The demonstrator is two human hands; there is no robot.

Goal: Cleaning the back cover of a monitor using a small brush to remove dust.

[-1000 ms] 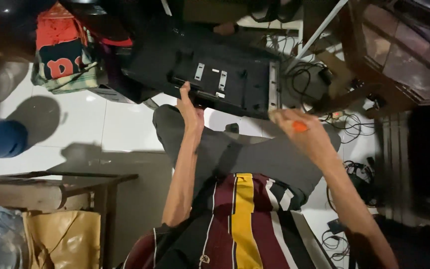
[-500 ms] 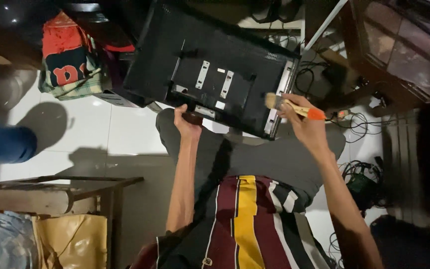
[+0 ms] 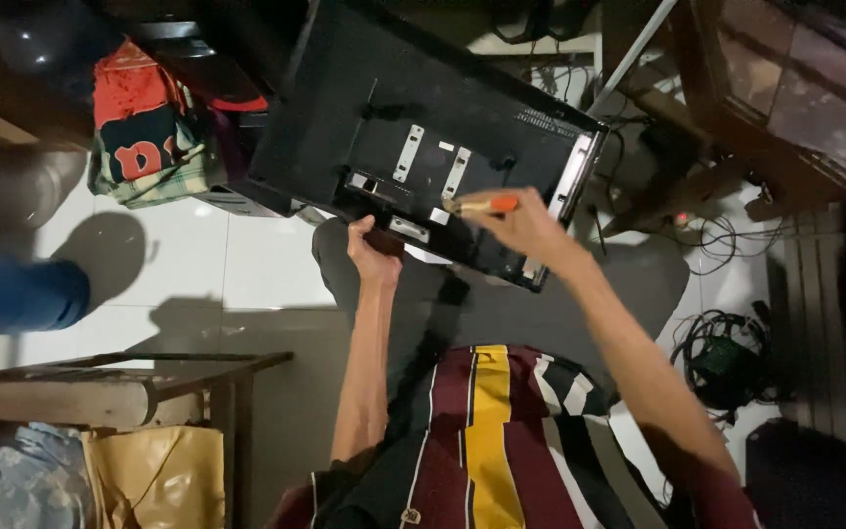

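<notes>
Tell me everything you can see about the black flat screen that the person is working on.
The screen is a flat black panel, plastic by its look, lying back side up and tilted across the person's lap. Its back shows two pale metal brackets, a vent grille near the far right corner and a light strip along the right edge. The left hand grips its near edge. The right hand holds an orange-handled tool over the back. The far side reaches over the cluttered floor.

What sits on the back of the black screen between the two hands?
In the head view, between the left hand and the right hand lies the back panel of the black screen, with a small pale label there.
</notes>
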